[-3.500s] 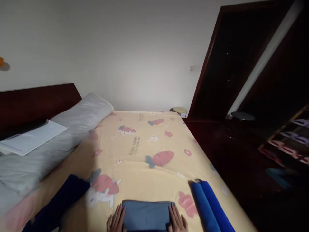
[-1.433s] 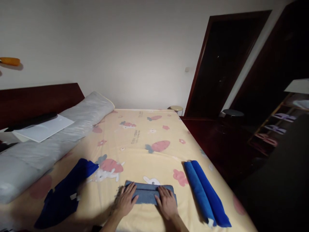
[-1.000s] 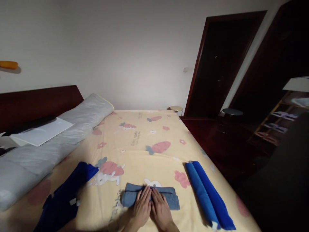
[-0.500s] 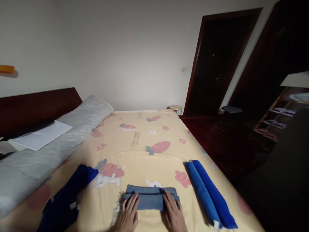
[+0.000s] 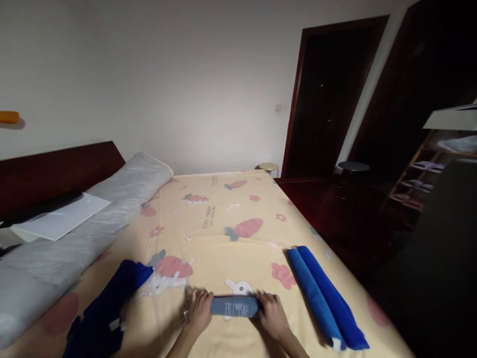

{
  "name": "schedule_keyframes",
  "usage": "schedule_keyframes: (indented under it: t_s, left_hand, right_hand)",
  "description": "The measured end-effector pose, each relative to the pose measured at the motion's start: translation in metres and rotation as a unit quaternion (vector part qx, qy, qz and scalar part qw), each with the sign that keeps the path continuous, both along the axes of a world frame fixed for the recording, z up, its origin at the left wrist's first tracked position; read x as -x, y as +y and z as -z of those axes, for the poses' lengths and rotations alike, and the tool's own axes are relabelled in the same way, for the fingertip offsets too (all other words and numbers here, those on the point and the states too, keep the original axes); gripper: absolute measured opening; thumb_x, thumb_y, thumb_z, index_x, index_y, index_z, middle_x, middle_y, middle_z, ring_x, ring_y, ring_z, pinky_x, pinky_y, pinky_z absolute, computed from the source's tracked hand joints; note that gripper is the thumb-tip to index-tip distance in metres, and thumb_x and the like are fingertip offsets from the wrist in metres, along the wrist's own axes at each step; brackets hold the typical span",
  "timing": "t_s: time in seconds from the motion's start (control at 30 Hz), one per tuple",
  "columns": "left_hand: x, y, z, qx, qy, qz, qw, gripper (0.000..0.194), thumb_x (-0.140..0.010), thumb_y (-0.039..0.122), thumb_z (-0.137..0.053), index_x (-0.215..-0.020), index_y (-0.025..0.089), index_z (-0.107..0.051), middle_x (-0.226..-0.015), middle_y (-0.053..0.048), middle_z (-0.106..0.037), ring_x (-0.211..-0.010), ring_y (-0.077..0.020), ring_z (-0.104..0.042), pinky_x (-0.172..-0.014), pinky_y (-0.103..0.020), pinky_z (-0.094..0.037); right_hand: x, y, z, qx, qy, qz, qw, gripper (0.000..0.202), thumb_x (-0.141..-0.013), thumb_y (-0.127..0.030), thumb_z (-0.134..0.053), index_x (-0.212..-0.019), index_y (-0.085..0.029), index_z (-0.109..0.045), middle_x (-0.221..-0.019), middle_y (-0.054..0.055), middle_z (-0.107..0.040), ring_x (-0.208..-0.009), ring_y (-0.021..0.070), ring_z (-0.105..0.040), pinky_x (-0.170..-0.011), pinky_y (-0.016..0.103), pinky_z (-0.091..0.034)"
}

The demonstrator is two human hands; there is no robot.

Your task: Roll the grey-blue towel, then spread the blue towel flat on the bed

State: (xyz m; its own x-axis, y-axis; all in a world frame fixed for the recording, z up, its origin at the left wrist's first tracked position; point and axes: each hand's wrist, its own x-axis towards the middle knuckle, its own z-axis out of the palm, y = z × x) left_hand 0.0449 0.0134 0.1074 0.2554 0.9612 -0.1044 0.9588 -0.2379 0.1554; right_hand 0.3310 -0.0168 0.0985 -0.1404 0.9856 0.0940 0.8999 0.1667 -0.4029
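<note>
Hands, left hand (image 5: 199, 312) and right hand (image 5: 273, 314), gripping one rolled grey towel (image 5: 234, 306); two blue rolls (image 5: 324, 297) beside.

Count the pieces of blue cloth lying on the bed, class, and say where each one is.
3. A grey-blue roll between the left hand and right hand; a bright blue folded towel near the bed's right edge; a dark blue loose cloth at the left, partly cut off.

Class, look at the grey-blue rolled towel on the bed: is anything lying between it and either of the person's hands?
Nothing visible does. The left hand and right hand each press directly on an end of the rolled towel.
</note>
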Motion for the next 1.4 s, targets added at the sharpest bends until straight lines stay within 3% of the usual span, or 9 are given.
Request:
schedule_keyframes:
  t_s: [0.17,0.33,0.43,0.6,0.73,0.83,1.0,1.17,1.4]
  left_hand:
    - [-0.017,0.001,0.015,-0.016,0.021,-0.025,0.999,0.060,-0.076,0.004,-0.032,-0.133,0.018,-0.049,-0.137,-0.012,-0.057,-0.134,-0.0281,-0.042,-0.114,-0.055,-0.023]
    - [-0.050,-0.005,0.039,-0.028,0.017,0.051,0.998,0.071,-0.077,0.008,-0.034,-0.147,0.020,-0.028,-0.155,-0.007,-0.039,-0.144,-0.0239,-0.030,-0.119,-0.049,-0.023]
    - [-0.056,-0.006,0.042,-0.004,-0.006,0.091,0.996,0.074,-0.077,0.013,-0.037,-0.149,0.021,-0.022,-0.159,-0.003,-0.030,-0.146,-0.0213,-0.025,-0.120,-0.044,-0.022]
    - [-0.020,-0.007,0.030,-0.009,-0.023,0.095,0.995,0.082,-0.072,0.021,-0.049,-0.149,0.024,-0.020,-0.160,-0.001,-0.026,-0.148,-0.0228,-0.022,-0.121,-0.045,-0.019]
    - [0.010,-0.008,0.027,-0.023,-0.026,0.063,0.997,0.078,-0.076,0.032,-0.053,-0.148,0.027,-0.023,-0.159,-0.001,-0.030,-0.147,-0.0224,-0.024,-0.121,-0.045,-0.019]
    - [0.012,-0.007,0.032,-0.003,-0.013,0.036,0.999,0.077,-0.076,0.032,-0.051,-0.148,0.028,-0.024,-0.159,-0.001,-0.030,-0.148,-0.0232,-0.022,-0.122,-0.051,-0.015]
    - [-0.024,-0.006,0.046,-0.016,0.002,0.026,1.000,0.076,-0.077,0.023,-0.045,-0.149,0.020,-0.020,-0.162,-0.006,-0.018,-0.150,-0.0246,-0.010,-0.122,-0.054,-0.012]
    - [-0.062,-0.012,0.056,-0.029,-0.061,0.101,0.993,0.079,-0.078,0.016,-0.039,-0.151,0.021,-0.009,-0.162,-0.002,-0.013,-0.150,-0.0204,-0.011,-0.123,-0.045,-0.016]
    - [-0.018,-0.011,0.033,-0.010,-0.035,0.077,0.996,0.082,-0.076,0.028,-0.051,-0.150,0.027,-0.014,-0.162,0.004,-0.017,-0.149,-0.0208,-0.014,-0.123,-0.045,-0.016]
  right_hand:
    - [0.019,0.008,-0.001,-0.032,-0.015,0.046,0.998,0.058,-0.074,-0.008,-0.038,-0.128,-0.018,-0.056,-0.133,0.010,-0.060,-0.122,0.0277,-0.053,-0.104,0.050,-0.034]
    - [0.062,0.000,0.026,-0.064,-0.004,-0.090,0.994,0.069,-0.079,-0.024,-0.046,-0.146,-0.020,-0.033,-0.152,0.007,-0.039,-0.139,0.0261,-0.037,-0.112,0.045,-0.032]
    - [0.074,0.000,0.034,-0.055,-0.015,-0.104,0.993,0.075,-0.076,-0.021,-0.045,-0.148,-0.018,-0.027,-0.155,0.008,-0.031,-0.142,0.0262,-0.031,-0.114,0.047,-0.031]
    - [0.033,0.003,0.044,-0.078,-0.032,-0.122,0.989,0.078,-0.077,-0.021,-0.045,-0.150,-0.021,-0.017,-0.156,0.006,-0.030,-0.143,0.0252,-0.029,-0.115,0.048,-0.029]
    - [-0.012,0.001,0.054,-0.076,-0.029,-0.079,0.994,0.070,-0.086,-0.041,-0.045,-0.149,-0.020,-0.022,-0.154,0.008,-0.035,-0.141,0.0273,-0.033,-0.114,0.051,-0.031]
    - [-0.017,0.001,0.055,-0.048,-0.035,-0.043,0.997,0.070,-0.084,-0.042,-0.048,-0.147,-0.018,-0.030,-0.152,0.008,-0.037,-0.141,0.0284,-0.034,-0.114,0.053,-0.030]
    - [0.035,0.003,0.049,-0.061,-0.057,0.033,0.996,0.073,-0.071,-0.018,-0.047,-0.143,-0.012,-0.038,-0.152,0.011,-0.037,-0.142,0.0305,-0.032,-0.115,0.054,-0.029]
    - [0.080,0.004,0.051,-0.084,-0.040,-0.071,0.993,0.075,-0.072,-0.017,-0.046,-0.146,-0.013,-0.033,-0.154,0.010,-0.032,-0.142,0.0288,-0.030,-0.114,0.049,-0.032]
    - [0.011,0.003,0.056,-0.099,-0.019,-0.111,0.989,0.076,-0.081,-0.027,-0.048,-0.150,-0.024,-0.016,-0.155,0.007,-0.033,-0.141,0.0272,-0.033,-0.114,0.050,-0.032]
